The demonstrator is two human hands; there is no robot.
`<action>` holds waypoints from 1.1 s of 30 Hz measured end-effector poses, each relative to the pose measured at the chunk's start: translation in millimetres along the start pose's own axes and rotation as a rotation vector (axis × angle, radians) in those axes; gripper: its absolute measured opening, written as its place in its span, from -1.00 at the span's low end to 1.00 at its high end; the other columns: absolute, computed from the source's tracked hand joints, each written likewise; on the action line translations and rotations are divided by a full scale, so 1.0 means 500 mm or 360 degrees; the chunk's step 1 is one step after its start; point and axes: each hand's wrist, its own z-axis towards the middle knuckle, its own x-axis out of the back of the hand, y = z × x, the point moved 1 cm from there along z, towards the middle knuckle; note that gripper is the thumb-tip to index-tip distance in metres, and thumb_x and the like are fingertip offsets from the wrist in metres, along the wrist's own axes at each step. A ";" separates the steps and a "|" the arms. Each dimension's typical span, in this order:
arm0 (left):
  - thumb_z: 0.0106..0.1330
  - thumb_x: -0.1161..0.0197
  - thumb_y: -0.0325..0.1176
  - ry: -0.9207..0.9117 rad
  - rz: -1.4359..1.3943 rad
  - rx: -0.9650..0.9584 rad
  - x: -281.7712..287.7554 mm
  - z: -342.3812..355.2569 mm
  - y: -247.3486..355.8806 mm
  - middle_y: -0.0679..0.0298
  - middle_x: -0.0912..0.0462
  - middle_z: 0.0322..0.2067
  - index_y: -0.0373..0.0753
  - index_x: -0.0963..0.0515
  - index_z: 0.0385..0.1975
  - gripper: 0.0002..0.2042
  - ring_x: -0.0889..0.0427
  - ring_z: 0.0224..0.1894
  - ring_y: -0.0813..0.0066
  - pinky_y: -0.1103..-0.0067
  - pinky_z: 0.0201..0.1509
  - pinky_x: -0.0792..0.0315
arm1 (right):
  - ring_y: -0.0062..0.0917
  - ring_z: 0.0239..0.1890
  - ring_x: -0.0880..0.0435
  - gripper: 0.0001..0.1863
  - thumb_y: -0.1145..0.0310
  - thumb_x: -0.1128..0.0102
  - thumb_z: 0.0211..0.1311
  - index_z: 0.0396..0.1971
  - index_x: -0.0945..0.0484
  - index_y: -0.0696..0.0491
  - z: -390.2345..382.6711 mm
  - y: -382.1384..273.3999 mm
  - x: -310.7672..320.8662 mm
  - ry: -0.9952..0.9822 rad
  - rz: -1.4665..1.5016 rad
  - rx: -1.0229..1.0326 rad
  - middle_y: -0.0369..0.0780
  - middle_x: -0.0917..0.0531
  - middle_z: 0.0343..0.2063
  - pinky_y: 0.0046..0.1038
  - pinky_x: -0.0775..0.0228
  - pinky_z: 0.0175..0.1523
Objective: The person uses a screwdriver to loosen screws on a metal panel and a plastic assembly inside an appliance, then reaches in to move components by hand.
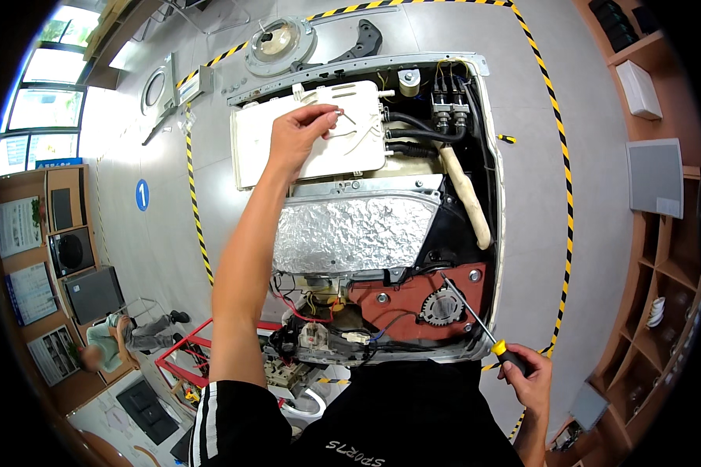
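My left hand (298, 138) is above a white plastic box-shaped housing (265, 148) at the top of an opened washing machine (497, 233). Its thumb and forefinger are pinched together; whatever small thing may be between them is too small to make out. At the lower right, my right hand (528, 380) grips a screwdriver (500, 348) by its black and yellow handle. The shaft points up and left across the red-brown plate (393, 300), near a round slotted metal part (442, 307). Black hoses (413, 134) run from the housing to valves (444, 113).
A foil-covered panel (350, 229) spans the machine's middle, with loose wires (311, 315) below it. Beyond lie a round door (280, 45) and a dark curved part (360, 45). A small yellow-black tool (506, 139) lies on the floor at right. A person (125, 338) sits at left.
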 end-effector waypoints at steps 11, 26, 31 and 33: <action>0.13 -0.28 -0.49 -0.0007 -0.0323 -0.0083 -0.014 -0.070 0.003 0.12 -0.63 -0.35 -0.47 -0.48 -0.14 -0.69 -0.57 -0.36 0.52 0.68 -0.25 -0.45 | -0.67 -0.59 -0.53 -0.72 0.53 -0.15 0.08 -0.16 -0.51 0.24 0.003 0.010 -0.003 -0.0032 0.0004 0.0043 -0.25 -0.57 -0.59 -0.68 -0.32 -0.51; 0.04 -0.32 -0.38 -0.0125 0.1511 -0.0728 0.016 0.053 -0.008 0.18 -0.59 -0.44 -0.27 -0.61 -0.40 -0.84 -0.56 -0.44 0.33 0.51 -0.32 -0.43 | -0.68 -0.60 -0.51 -0.70 0.52 -0.14 0.08 -0.14 -0.50 0.24 0.003 0.008 -0.009 -0.0014 -0.0002 0.0048 -0.25 -0.57 -0.60 -0.68 -0.30 -0.53; 0.05 -0.29 -0.38 -0.0155 0.1712 -0.0582 0.013 0.055 -0.011 0.13 -0.57 -0.46 -0.27 -0.62 -0.44 -0.87 -0.57 -0.35 0.23 0.44 -0.24 -0.44 | -0.67 -0.58 -0.52 -0.71 0.56 -0.14 0.05 -0.16 -0.51 0.26 0.007 0.007 -0.007 -0.0030 0.0027 0.0025 -0.23 -0.58 -0.58 -0.66 -0.34 -0.48; 0.07 -0.28 -0.39 -0.0184 0.1744 -0.0570 0.012 0.059 -0.012 0.13 -0.57 -0.46 -0.30 -0.62 -0.43 -0.87 -0.57 -0.39 0.27 0.48 -0.27 -0.44 | -0.67 -0.59 -0.52 -0.71 0.56 -0.14 0.06 -0.16 -0.51 0.26 0.007 0.006 -0.005 -0.0031 0.0037 0.0028 -0.23 -0.58 -0.57 -0.66 -0.34 -0.48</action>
